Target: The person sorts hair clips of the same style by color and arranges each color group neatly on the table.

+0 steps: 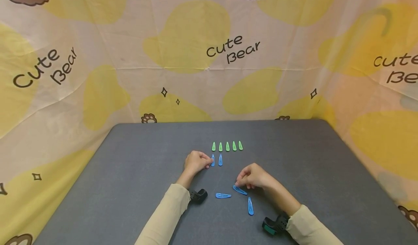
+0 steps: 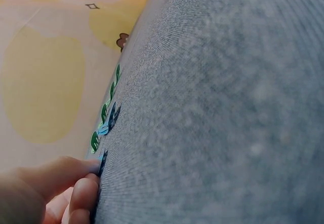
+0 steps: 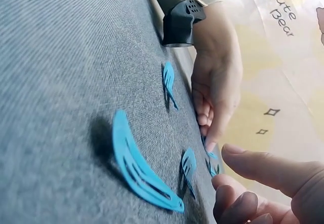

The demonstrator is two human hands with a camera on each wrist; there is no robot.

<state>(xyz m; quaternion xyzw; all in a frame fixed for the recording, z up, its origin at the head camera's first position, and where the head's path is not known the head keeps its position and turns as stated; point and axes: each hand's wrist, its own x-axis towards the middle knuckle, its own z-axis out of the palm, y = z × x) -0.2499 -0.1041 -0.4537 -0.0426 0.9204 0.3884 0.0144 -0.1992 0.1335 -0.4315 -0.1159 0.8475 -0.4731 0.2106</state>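
My left hand (image 1: 197, 161) pinches a blue snap hair clip (image 1: 213, 160) at the left end of a short row, thumb and forefinger at its edge. Beside it a second blue hair clip (image 1: 220, 160) lies parallel. My right hand (image 1: 254, 176) hovers close over a slanted blue hair clip (image 1: 240, 190); in the right wrist view a gap shows between thumb (image 3: 268, 168) and fingers. Two more loose blue clips lie nearer me, one sideways (image 1: 223, 195) and one pointing away from me (image 1: 250, 205).
Several green hair clips (image 1: 227, 146) stand in a row behind the blue pair. All lie on a grey table (image 1: 130, 201). A printed cloth (image 1: 183, 38) hangs behind and along the sides. Each wrist wears a black camera mount (image 1: 198, 196).
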